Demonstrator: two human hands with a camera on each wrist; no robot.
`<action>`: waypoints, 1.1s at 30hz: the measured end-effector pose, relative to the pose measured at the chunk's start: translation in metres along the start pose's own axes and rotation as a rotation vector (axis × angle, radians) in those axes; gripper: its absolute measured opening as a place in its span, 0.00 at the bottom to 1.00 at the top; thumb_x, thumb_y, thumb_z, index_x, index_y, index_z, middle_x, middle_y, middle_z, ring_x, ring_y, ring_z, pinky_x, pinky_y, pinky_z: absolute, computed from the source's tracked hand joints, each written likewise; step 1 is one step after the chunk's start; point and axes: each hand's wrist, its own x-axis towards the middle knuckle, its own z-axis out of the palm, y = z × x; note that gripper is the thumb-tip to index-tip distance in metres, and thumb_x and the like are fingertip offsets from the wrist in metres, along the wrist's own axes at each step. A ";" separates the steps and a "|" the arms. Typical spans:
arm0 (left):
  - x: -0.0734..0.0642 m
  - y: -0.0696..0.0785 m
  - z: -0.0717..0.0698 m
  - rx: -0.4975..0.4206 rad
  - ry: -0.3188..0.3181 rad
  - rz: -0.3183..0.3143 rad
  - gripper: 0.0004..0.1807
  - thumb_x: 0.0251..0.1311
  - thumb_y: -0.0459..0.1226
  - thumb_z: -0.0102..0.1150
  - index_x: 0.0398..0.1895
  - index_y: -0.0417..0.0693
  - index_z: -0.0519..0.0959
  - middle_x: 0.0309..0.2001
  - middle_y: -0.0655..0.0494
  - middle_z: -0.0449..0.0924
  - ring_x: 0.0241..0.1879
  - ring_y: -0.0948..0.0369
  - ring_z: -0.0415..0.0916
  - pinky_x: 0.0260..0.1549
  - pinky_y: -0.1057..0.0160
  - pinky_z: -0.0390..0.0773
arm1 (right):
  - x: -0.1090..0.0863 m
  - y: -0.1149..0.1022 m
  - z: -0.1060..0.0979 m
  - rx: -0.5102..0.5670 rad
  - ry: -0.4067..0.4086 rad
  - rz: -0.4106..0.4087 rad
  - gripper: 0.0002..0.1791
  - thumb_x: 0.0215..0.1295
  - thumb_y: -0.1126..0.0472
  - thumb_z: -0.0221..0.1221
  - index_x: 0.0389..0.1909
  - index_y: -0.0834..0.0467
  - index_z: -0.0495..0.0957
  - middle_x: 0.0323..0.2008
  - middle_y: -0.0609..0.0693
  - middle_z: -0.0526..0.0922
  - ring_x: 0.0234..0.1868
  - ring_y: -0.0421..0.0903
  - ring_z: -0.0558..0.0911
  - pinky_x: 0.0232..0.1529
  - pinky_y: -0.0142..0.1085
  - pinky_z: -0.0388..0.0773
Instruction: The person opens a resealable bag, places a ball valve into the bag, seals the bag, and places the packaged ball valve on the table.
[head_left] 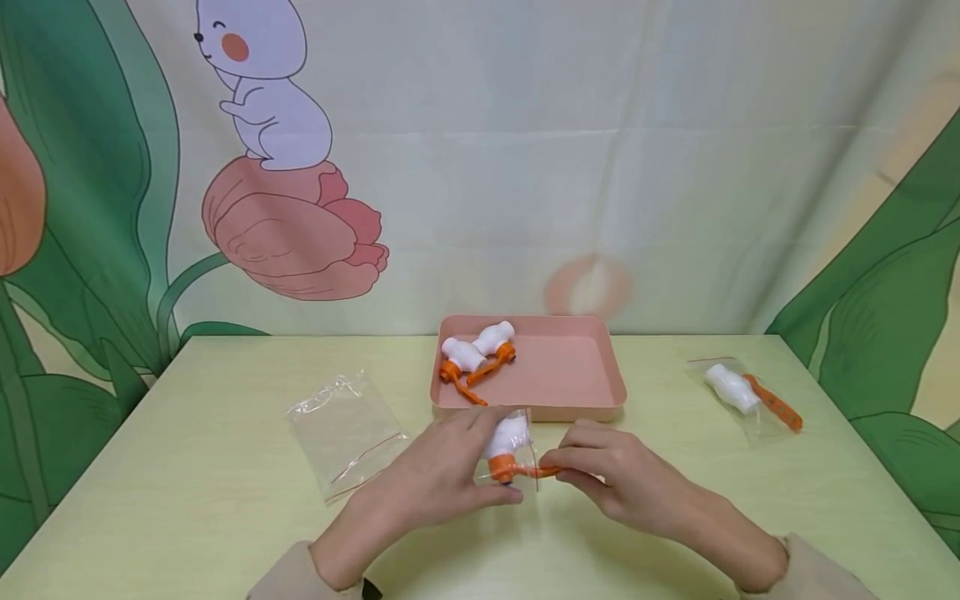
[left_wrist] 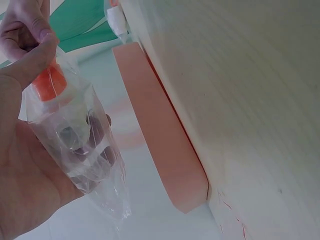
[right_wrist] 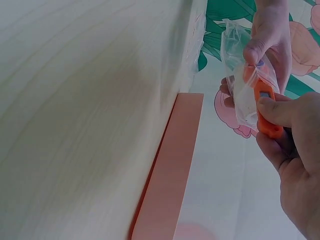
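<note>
A white plastic ball valve (head_left: 509, 437) with an orange handle sits partly inside a clear zip bag (left_wrist: 112, 187) in front of the tray. My left hand (head_left: 429, 471) grips the bagged valve from the left, its fingers curled behind it and the thumb near the orange part. From the right, my right hand (head_left: 633, 477) pinches the orange handle (right_wrist: 265, 117) between thumb and fingers, where it sticks out at the bag's opening. Both hands hold it above the table.
A pink tray (head_left: 562, 367) stands at the back middle, two white valves (head_left: 463, 354) with orange handles at its left side. On the left lies a flat clear bag (head_left: 348, 437). Another bagged valve (head_left: 733, 388), its orange handle alongside, lies at right. A printed curtain (head_left: 480, 167) hangs behind.
</note>
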 end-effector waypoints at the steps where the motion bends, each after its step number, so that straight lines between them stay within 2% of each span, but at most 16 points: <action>1: 0.000 0.000 0.000 -0.004 -0.002 -0.004 0.48 0.55 0.57 0.76 0.73 0.44 0.65 0.60 0.52 0.77 0.60 0.55 0.74 0.63 0.53 0.72 | 0.000 0.000 0.000 0.008 0.005 0.004 0.11 0.64 0.71 0.68 0.46 0.58 0.86 0.39 0.43 0.83 0.39 0.36 0.79 0.40 0.22 0.76; 7: 0.000 0.000 0.001 -0.041 -0.015 -0.023 0.45 0.56 0.55 0.75 0.71 0.46 0.66 0.56 0.54 0.76 0.50 0.60 0.75 0.54 0.57 0.79 | 0.001 -0.002 0.002 0.070 0.043 0.038 0.18 0.57 0.75 0.72 0.46 0.54 0.85 0.39 0.41 0.84 0.40 0.36 0.81 0.39 0.25 0.78; 11: 0.000 0.001 0.002 -0.064 -0.001 -0.021 0.42 0.58 0.54 0.74 0.69 0.46 0.67 0.54 0.56 0.76 0.49 0.62 0.74 0.52 0.58 0.78 | 0.003 -0.002 0.001 0.099 0.078 0.056 0.22 0.52 0.76 0.73 0.45 0.54 0.85 0.40 0.41 0.85 0.40 0.36 0.82 0.38 0.28 0.80; 18: 0.000 0.000 0.004 -0.074 0.039 -0.013 0.38 0.59 0.52 0.74 0.65 0.43 0.69 0.50 0.58 0.75 0.46 0.62 0.73 0.49 0.60 0.78 | 0.006 -0.004 -0.002 0.138 0.107 0.078 0.22 0.52 0.76 0.74 0.47 0.57 0.84 0.42 0.44 0.87 0.40 0.40 0.84 0.41 0.30 0.81; 21: 0.000 0.000 0.002 -0.082 0.036 -0.030 0.38 0.58 0.52 0.74 0.65 0.42 0.70 0.50 0.58 0.75 0.45 0.61 0.73 0.47 0.61 0.78 | 0.005 -0.004 -0.003 0.152 0.111 0.125 0.22 0.55 0.75 0.73 0.49 0.57 0.82 0.43 0.44 0.86 0.41 0.41 0.84 0.44 0.32 0.82; 23: 0.000 0.000 0.001 -0.085 0.036 -0.049 0.38 0.58 0.52 0.75 0.65 0.42 0.70 0.50 0.58 0.75 0.45 0.61 0.73 0.47 0.62 0.79 | 0.003 -0.003 -0.004 0.161 0.106 0.188 0.21 0.58 0.74 0.72 0.49 0.55 0.82 0.44 0.43 0.85 0.42 0.40 0.84 0.44 0.33 0.83; 26: 0.001 -0.001 0.001 -0.094 0.036 -0.078 0.39 0.58 0.52 0.75 0.66 0.41 0.70 0.50 0.58 0.75 0.44 0.61 0.73 0.46 0.62 0.79 | 0.002 -0.002 -0.005 0.169 0.120 0.238 0.19 0.60 0.75 0.70 0.47 0.53 0.82 0.41 0.42 0.85 0.40 0.40 0.84 0.41 0.34 0.84; 30: 0.001 -0.002 0.000 -0.099 0.035 -0.096 0.40 0.58 0.52 0.75 0.66 0.40 0.70 0.49 0.57 0.76 0.44 0.61 0.73 0.46 0.61 0.79 | 0.000 -0.001 -0.004 0.183 0.137 0.252 0.15 0.61 0.73 0.70 0.42 0.51 0.83 0.37 0.44 0.86 0.36 0.40 0.83 0.35 0.34 0.84; 33: 0.000 -0.002 0.001 -0.103 0.032 -0.097 0.41 0.58 0.52 0.74 0.67 0.39 0.69 0.51 0.54 0.77 0.45 0.60 0.73 0.46 0.60 0.79 | -0.001 -0.001 -0.003 0.189 0.139 0.258 0.13 0.62 0.70 0.71 0.41 0.49 0.85 0.36 0.43 0.87 0.36 0.39 0.83 0.35 0.32 0.83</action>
